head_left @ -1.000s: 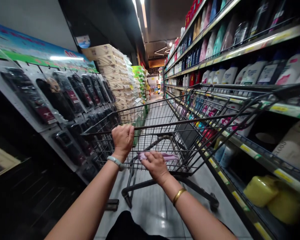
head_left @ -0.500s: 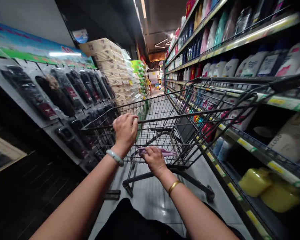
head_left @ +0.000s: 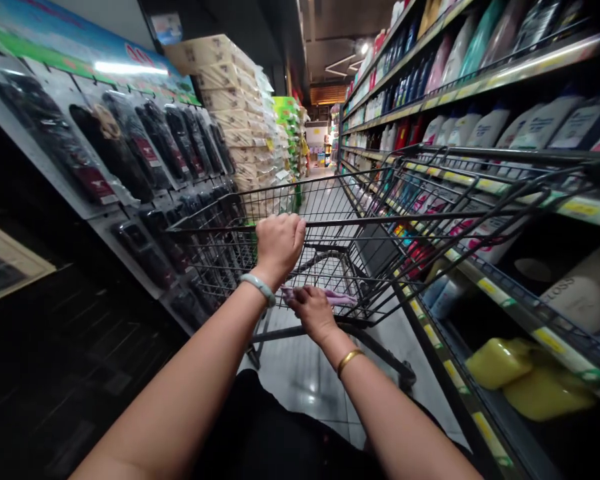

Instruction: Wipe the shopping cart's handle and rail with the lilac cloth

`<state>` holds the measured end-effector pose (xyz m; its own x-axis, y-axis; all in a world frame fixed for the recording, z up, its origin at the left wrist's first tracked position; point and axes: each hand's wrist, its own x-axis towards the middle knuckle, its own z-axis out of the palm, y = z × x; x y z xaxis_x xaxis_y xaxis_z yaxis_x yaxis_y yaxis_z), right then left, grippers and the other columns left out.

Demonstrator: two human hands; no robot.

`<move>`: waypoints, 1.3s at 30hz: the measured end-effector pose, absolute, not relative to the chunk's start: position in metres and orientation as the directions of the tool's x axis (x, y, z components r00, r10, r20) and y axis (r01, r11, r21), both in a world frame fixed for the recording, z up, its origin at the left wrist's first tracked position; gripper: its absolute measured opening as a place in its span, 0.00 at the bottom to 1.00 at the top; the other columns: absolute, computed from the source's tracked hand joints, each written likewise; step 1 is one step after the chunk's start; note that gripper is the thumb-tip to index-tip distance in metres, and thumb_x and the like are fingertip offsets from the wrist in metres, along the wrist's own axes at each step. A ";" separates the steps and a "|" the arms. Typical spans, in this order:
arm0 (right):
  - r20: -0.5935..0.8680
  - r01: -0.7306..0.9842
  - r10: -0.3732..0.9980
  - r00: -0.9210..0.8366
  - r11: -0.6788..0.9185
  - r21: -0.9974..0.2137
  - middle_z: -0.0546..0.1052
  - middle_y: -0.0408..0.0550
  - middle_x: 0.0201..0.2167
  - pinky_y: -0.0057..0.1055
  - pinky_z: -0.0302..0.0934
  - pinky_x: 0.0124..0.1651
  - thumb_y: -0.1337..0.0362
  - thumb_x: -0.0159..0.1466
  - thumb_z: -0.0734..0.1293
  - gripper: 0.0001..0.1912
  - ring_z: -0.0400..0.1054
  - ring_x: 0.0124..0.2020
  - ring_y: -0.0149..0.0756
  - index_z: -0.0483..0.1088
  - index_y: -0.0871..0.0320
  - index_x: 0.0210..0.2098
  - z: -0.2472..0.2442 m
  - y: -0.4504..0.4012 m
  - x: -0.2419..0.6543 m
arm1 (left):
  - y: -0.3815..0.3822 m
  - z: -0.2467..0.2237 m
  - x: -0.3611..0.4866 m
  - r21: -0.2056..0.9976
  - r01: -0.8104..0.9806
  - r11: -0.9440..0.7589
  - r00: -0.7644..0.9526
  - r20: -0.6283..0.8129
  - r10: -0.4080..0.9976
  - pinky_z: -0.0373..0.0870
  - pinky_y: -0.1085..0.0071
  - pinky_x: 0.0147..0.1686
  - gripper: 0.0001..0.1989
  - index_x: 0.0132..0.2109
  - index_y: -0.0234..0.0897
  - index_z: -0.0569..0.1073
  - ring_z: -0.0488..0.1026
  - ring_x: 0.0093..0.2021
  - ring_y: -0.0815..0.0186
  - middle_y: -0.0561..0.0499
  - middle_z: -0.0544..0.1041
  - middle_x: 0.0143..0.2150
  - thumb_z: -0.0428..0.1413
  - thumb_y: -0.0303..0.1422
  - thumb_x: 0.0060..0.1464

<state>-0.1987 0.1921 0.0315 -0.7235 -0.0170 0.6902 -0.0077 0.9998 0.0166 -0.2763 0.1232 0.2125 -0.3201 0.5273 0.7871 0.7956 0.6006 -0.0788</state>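
A black wire shopping cart [head_left: 360, 222] stands side-on across the aisle before me. My left hand [head_left: 280, 245], with a pale green bangle on its wrist, is closed over the cart's top rail. Lower down, my right hand [head_left: 314, 310], wearing a gold bangle, is closed on a light purple cloth [head_left: 341, 299] against the wire side of the basket. The fingertips of the right hand are partly hidden, and part of the cloth lies beneath them. The cart's legs and wheels rest on the tiled floor.
Shelves of shampoo bottles [head_left: 485, 127] line the right side, with yellow containers [head_left: 500, 363] low down. On the left hang packaged dark items [head_left: 125, 147] on a rack. Beyond them rises a stack of cartons [head_left: 235, 107]. The tiled aisle [head_left: 323, 190] runs ahead.
My left hand has moved right along the top rail. The right hand and cloth have shifted slightly right and up in view. The camera view has turned a little.
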 end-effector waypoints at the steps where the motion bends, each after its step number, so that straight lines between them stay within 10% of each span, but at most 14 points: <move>1: 0.692 -0.010 -0.020 -0.722 1.000 0.019 0.77 0.46 0.49 0.37 0.55 0.47 0.61 0.68 0.68 0.08 0.62 0.48 0.40 0.77 0.43 0.45 0.033 0.191 -0.197 | 0.123 0.212 -0.276 -0.073 0.799 0.597 -0.322 0.787 0.527 0.51 0.60 0.39 0.22 0.34 0.41 0.69 0.67 0.38 0.59 0.48 0.75 0.34 0.38 0.44 0.70; 19: 0.887 0.171 0.126 -0.444 0.984 -0.055 0.76 0.47 0.52 0.42 0.51 0.56 0.64 0.68 0.66 0.10 0.59 0.54 0.44 0.79 0.45 0.42 0.082 0.199 -0.174 | 0.108 0.214 -0.275 -0.045 0.803 0.594 -0.339 0.785 0.519 0.52 0.60 0.40 0.22 0.34 0.41 0.69 0.67 0.38 0.59 0.48 0.75 0.34 0.38 0.43 0.70; 25: 0.843 0.037 -0.046 -0.536 0.996 0.078 0.77 0.44 0.51 0.38 0.53 0.52 0.62 0.70 0.64 0.10 0.61 0.52 0.41 0.78 0.45 0.41 0.072 0.185 -0.183 | 0.108 0.212 -0.275 -0.027 0.791 0.611 -0.340 0.810 0.477 0.51 0.60 0.39 0.21 0.31 0.40 0.67 0.66 0.37 0.59 0.48 0.74 0.32 0.39 0.43 0.69; 31: 0.931 0.207 0.178 -0.320 0.972 -0.114 0.74 0.48 0.54 0.42 0.51 0.58 0.63 0.69 0.64 0.11 0.58 0.56 0.45 0.78 0.45 0.46 0.110 0.203 -0.160 | 0.110 0.207 -0.276 -0.017 0.782 0.623 -0.323 0.844 0.429 0.51 0.59 0.40 0.21 0.30 0.40 0.66 0.65 0.36 0.59 0.48 0.72 0.31 0.39 0.42 0.69; 39: 0.901 0.101 0.026 -0.433 0.995 0.020 0.74 0.44 0.53 0.39 0.51 0.57 0.63 0.69 0.64 0.10 0.59 0.55 0.42 0.78 0.45 0.41 0.106 0.192 -0.168 | 0.107 0.205 -0.278 0.002 0.771 0.636 -0.327 0.859 0.394 0.53 0.59 0.42 0.21 0.30 0.41 0.65 0.65 0.37 0.58 0.48 0.72 0.31 0.39 0.41 0.69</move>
<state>-0.1676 0.1920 0.1061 -0.4327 0.0258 0.9012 0.1007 0.9947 0.0198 -0.2776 0.1073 0.2046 -0.3268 0.3938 0.8591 0.7714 0.6364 0.0018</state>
